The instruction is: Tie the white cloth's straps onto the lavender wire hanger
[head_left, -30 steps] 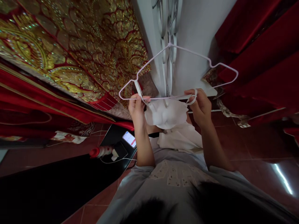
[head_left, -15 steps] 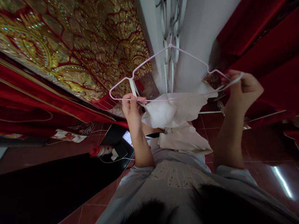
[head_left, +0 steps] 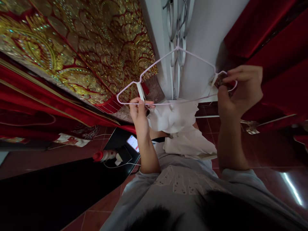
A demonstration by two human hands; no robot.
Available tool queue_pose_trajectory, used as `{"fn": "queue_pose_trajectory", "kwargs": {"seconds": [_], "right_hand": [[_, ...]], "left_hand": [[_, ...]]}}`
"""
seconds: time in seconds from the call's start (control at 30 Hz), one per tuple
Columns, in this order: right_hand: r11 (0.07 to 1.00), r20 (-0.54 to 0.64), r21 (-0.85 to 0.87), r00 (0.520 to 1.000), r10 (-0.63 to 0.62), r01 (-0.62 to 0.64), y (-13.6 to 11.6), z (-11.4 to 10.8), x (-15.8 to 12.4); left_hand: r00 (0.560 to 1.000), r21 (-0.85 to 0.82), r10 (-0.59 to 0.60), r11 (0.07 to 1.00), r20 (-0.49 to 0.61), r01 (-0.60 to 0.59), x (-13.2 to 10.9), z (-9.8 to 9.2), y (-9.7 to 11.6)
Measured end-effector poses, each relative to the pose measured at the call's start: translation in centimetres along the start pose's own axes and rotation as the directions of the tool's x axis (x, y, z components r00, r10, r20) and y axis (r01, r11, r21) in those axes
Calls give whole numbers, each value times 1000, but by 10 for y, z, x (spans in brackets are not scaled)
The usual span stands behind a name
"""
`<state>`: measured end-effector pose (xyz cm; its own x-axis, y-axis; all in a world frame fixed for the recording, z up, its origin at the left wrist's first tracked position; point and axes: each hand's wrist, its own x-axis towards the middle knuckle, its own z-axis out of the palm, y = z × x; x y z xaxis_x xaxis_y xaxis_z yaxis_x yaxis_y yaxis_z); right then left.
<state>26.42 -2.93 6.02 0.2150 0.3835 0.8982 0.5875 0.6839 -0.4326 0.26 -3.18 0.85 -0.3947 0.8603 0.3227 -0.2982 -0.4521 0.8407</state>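
A pale pink hanger (head_left: 158, 63) hangs by its hook in front of me. My left hand (head_left: 140, 112) pinches its lower bar toward the left end, where a white strap (head_left: 140, 90) loops over the left notch. Around the hanger's right end is my right hand (head_left: 242, 89), thumb and forefinger apart. Just left of those fingertips, another white strap (head_left: 214, 80) sits in the right notch. The white garment (head_left: 166, 117) hangs below the bar, partly hidden by my left hand, with cream fabric (head_left: 190, 142) beneath it over my lap.
Gold-sequined red garments (head_left: 96, 48) hang at left, red fabric (head_left: 271, 64) at right. Behind the hanger stands a white metal scroll rack (head_left: 176, 80). On a black table (head_left: 60, 189) at lower left are a phone (head_left: 133, 143) and a red-capped bottle (head_left: 103, 156).
My right hand has moved left and inward, and the strap it held stretched past the hanger's end now sits in the right notch. My left hand keeps its pinch, shifting slightly right.
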Motion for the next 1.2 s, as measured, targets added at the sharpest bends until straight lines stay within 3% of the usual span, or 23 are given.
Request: {"fn": "queue_pose_trajectory", "kwargs": {"seconds": [0.03, 0.1, 0.13, 0.2, 0.27, 0.3, 0.33, 0.37, 0.43, 0.53, 0.6, 0.67, 0.8, 0.93, 1.03, 1.13, 1.2], "right_hand": [[999, 41, 30, 999, 21, -22, -7, 0, -5], [990, 262, 74, 960, 95, -119, -19, -1, -17], [979, 415, 80, 899, 137, -186, -24, -1, -24], [948, 670, 39, 712, 209, -315, -29, 0, -43], [901, 812, -56, 506, 291, -429, -29, 2, -65], [874, 842, -102, 427, 330, -475, -28, 3, -77], [852, 849, -132, 386, 362, -507, -26, 3, -88], [835, 842, -144, 377, 385, -532, -26, 2, -97], [826, 795, -114, 448, 409, -552, -25, -1, -107], [865, 626, 12, 679, 384, -501, -27, -7, -102], [891, 521, 83, 781, 343, -446, -28, -7, -89], [894, 533, 106, 784, 318, -435, -27, -3, -77], [873, 639, 60, 691, 338, -483, -25, 11, -71], [872, 560, 56, 739, 375, -486, -25, 19, -76], [872, 548, 44, 741, 388, -488, -24, 21, -77], [873, 532, 26, 746, 401, -488, -21, 21, -77], [875, 512, 18, 757, 407, -483, -18, 20, -77]], "left_hand": [[1000, -5, 0, 1000, 0, 0, 0, 0, -1], [1000, -19, -3, 1000, -2, 3, 0, 1, -1], [1000, -23, -6, 1000, -2, 6, -1, 1, -1], [1000, -23, -12, 1000, 6, 12, -2, 1, 0], [1000, -14, -18, 1000, 10, 18, -4, 2, 2], [1000, -5, -22, 1000, 7, 22, -5, 2, 2], [1000, 8, -27, 1000, 0, 27, -5, 3, 3], [999, 25, -34, 999, -8, 34, -6, 3, 4], [999, 57, -47, 997, -23, 48, -6, 4, 5], [999, 63, -41, 997, -31, 43, -7, 6, 6], [999, 48, -22, 999, -29, 24, -7, 7, 5], [1000, 38, -7, 999, -31, 8, -8, 8, 4], [1000, 22, 8, 1000, -23, -7, -9, 7, -1], [998, 56, -13, 998, 53, 10, -7, -4, 1], [988, 215, -54, 976, 146, 22, -5, -18, 9], [933, 393, -169, 919, 319, 33, -7, -30, 21], [899, 429, -226, 902, 374, 48, -11, -32, 29]]}}
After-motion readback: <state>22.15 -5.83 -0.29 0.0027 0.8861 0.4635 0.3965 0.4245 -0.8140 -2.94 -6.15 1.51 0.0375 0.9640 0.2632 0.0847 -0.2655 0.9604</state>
